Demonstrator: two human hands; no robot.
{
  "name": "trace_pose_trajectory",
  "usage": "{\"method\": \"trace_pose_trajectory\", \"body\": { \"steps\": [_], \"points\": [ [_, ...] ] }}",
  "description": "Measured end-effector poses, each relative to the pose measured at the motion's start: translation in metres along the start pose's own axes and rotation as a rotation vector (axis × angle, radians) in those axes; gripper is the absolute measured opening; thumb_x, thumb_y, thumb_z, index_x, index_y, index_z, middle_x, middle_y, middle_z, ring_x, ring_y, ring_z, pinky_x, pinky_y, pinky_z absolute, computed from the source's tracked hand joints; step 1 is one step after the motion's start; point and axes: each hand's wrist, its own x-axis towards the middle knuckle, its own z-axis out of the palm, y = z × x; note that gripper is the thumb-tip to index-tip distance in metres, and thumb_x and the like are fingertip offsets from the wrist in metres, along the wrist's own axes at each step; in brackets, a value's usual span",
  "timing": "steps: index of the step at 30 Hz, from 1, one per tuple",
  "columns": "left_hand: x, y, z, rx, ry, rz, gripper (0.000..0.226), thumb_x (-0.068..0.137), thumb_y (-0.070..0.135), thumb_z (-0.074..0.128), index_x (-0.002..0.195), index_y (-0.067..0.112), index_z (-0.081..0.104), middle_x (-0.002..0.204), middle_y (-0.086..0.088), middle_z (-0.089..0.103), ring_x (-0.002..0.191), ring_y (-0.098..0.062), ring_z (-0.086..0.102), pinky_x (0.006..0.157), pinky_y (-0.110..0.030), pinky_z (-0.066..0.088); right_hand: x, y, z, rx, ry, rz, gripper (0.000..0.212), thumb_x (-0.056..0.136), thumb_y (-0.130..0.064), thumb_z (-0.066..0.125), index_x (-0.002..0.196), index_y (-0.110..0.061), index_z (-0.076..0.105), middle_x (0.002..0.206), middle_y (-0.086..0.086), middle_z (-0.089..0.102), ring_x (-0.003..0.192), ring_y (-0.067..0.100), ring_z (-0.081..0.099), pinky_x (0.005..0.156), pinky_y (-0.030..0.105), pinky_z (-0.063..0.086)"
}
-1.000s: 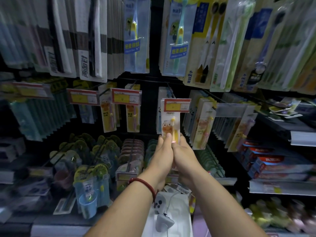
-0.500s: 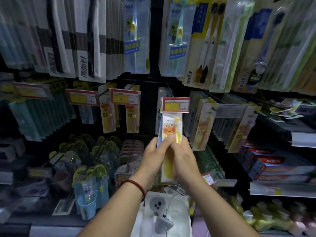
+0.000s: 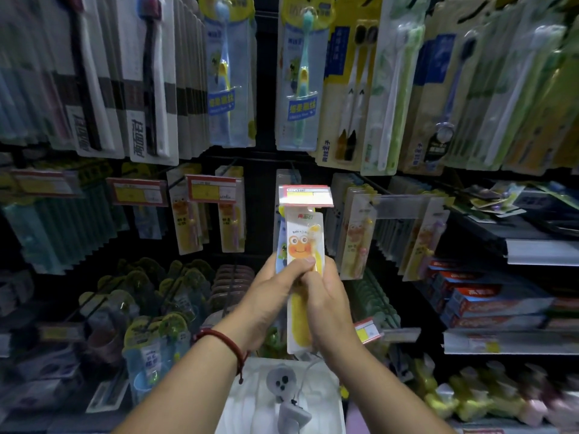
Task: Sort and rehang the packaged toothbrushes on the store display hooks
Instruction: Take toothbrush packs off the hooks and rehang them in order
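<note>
The left hand and right hand, fingers curled, pinch the yellow toothbrush pack upright by its middle, its top just under the price tag, probably to hang it there.

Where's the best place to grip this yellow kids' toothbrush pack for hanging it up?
Grip the lower half of the yellow toothbrush pack, pinching its flat card from the left and right edges, much as the left hand and right hand do. It stands upright with its top just under the red price tag, so probably leave that top end free for hanging.
</note>
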Motion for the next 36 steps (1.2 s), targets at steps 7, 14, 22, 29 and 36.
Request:
{"method": "trace_pose_trajectory", "body": {
  "steps": [7,14,22,29,36],
  "points": [
    [-0.007,0.005,0.001,-0.011,0.039,-0.012,0.024,0.095,0.038,0.072,0.115,0.026,0.075,0.106,-0.001,0.081,0.103,-0.022,0.077,0.099,-0.05,0.059,-0.004,-0.012,0.003,0.065,0.002,0.066,0.036,0.08,-0.042,0.049,0.11,-0.028,0.063,0.106,-0.002,0.073,0.099,0.012,0.07,0.086,0.038,0.058],
    [-0.012,0.007,0.006,-0.107,0.022,-0.049,0.035,0.093,0.043,0.074,0.12,0.021,0.075,0.112,-0.009,0.08,0.108,-0.029,0.076,0.104,-0.055,0.056,-0.011,-0.032,-0.004,0.102,0.032,0.142,0.019,0.099,-0.027,0.054,0.113,-0.023,0.066,0.107,0.002,0.074,0.097,0.018,0.072,0.086,0.042,0.06],
    [-0.004,-0.001,0.006,-0.198,-0.02,-0.035,0.042,0.086,0.04,0.08,0.121,0.016,0.076,0.117,-0.014,0.078,0.113,-0.033,0.073,0.108,-0.057,0.052,-0.011,-0.024,-0.008,0.096,0.034,0.084,0.018,0.098,-0.028,0.058,0.114,-0.028,0.067,0.104,-0.005,0.076,0.091,0.01,0.074,0.072,0.029,0.056],
    [0.0,-0.011,0.007,-0.189,-0.013,0.004,0.042,0.087,0.035,0.078,0.123,0.014,0.075,0.118,-0.014,0.078,0.114,-0.033,0.073,0.106,-0.054,0.054,-0.009,-0.009,-0.006,0.071,0.047,0.033,0.031,0.084,-0.049,0.055,0.11,-0.037,0.066,0.105,-0.01,0.075,0.1,0.011,0.072,0.093,0.051,0.057],
    [-0.016,-0.024,0.008,-0.327,-0.025,-0.038,0.046,0.093,0.038,0.069,0.132,0.015,0.069,0.125,-0.014,0.075,0.117,-0.031,0.072,0.104,-0.047,0.054,-0.015,-0.006,-0.003,0.131,0.068,0.115,0.041,0.072,-0.057,0.051,0.106,-0.043,0.069,0.118,0.004,0.067,0.107,0.02,0.069,0.097,0.049,0.054]
  ]
}}
